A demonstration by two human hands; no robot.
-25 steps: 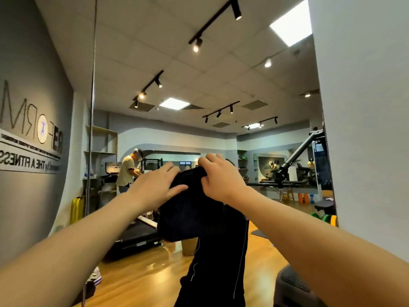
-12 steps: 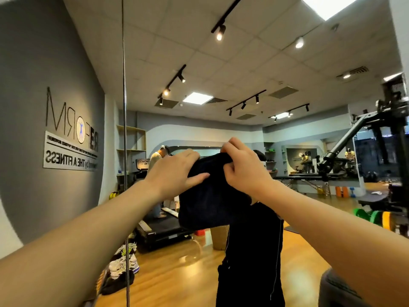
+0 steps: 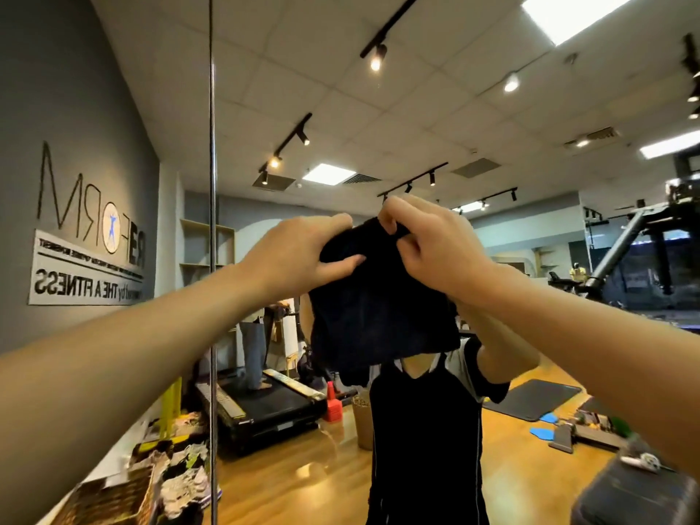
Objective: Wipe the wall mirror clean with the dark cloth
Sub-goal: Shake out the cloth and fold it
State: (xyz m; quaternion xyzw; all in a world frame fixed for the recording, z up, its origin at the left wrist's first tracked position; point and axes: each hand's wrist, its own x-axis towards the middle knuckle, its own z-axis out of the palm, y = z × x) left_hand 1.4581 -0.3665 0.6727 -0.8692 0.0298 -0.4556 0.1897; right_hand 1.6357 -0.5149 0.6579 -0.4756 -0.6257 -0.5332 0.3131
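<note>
Dark fabric, one cloth (image 3: 382, 316), hangs in front of the wall mirror (image 3: 473, 119), held up at head height by two hands. Whether the cloth touches the glass cannot be told.

Left hand (image 3: 299, 255): the fingers curl over the cloth's upper left edge and the thumb presses the fabric from below, so the hand grasps the cloth.

Right hand (image 3: 435, 244): the fingertips pinch a bunched fold at the cloth's upper right corner, so this hand also grasps the cloth. Both forearms are bare and reach in from the lower corners of the view.

Below the two grip points the cloth drapes loosely and covers the head of the person's reflection (image 3: 424, 430), which wears a dark top with light sleeves.

One vertical seam (image 3: 213, 259) divides the mirror into two panels. The left panel reflects one grey wall with one reversed sign (image 3: 89, 240). The right panel reflects:
- one treadmill (image 3: 265, 405) with one person standing on it;
- one red cone (image 3: 332, 405) just beside the treadmill;
- one woven basket (image 3: 363, 422) near the cone;
- one dark floor mat (image 3: 538, 397) on the wooden floor.

One wicker basket (image 3: 110, 498) sits at the lower left, near a pile of shoes too jumbled to count.
</note>
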